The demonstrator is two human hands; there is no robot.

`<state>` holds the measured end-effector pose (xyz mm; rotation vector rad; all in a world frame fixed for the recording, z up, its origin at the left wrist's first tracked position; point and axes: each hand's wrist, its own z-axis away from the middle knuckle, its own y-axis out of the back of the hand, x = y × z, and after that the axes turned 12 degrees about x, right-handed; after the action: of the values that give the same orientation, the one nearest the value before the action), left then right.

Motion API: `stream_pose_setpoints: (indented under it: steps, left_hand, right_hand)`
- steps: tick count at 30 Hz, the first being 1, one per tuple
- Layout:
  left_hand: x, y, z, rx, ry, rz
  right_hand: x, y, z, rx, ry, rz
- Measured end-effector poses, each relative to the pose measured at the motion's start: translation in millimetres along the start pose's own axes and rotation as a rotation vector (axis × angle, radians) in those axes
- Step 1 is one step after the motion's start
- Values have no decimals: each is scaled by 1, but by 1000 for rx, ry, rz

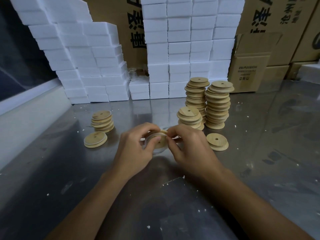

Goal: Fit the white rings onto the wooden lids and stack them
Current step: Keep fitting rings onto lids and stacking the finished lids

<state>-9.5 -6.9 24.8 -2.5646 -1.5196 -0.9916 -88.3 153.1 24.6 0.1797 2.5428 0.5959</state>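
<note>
At the centre of the frame, both hands meet over a single wooden lid held just above the counter. The left hand curls around the lid's left side, thumb across its face; the right hand pinches the white ring at the lid's upper edge, fingertips bent tight. The ring appears partly seated, looping round the near rim, though the fingers hide most of it.

Judged step: stretching the ring over the lid, midway through fitting. The next move would call for working the ring round the remaining rim until it sits evenly, then setting the lid on the finished pile.

Left of the hands, a short stack of ringed lids stands on the counter, with one loose ringed lid just in front of it. Right of the hands, a pair of bare lids lies flat; behind it rise a low stack and two tall stacks of lids, apparently without rings.

Across the top of the frame, white foam blocks are piled against cardboard boxes. Foam crumbs dot the counter.
</note>
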Motion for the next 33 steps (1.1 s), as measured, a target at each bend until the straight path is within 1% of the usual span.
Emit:
stream_pose_setpoints:
  steps: [4, 9, 17, 23, 28, 33]
  left_hand:
    - [0, -2, 0, 27, -2, 16]
    - [-1, -5, 1, 45, 194, 82]
    - [-7, -3, 1, 12, 334, 99]
    - [-13, -1, 0, 2, 379, 166]
    - [-15, 0, -1, -5, 398, 201]
    - [-17, 1, 0, -15, 427, 243]
  right_hand:
    - [-1, 1, -1, 6, 23, 1]
    - [4, -1, 0, -14, 5, -3]
    - [7, -3, 1, -39, -24, -18]
    - [9, -5, 1, -52, -55, -9]
    - [11, -7, 1, -45, -136, -71]
    - [13, -6, 0, -38, -175, -103]
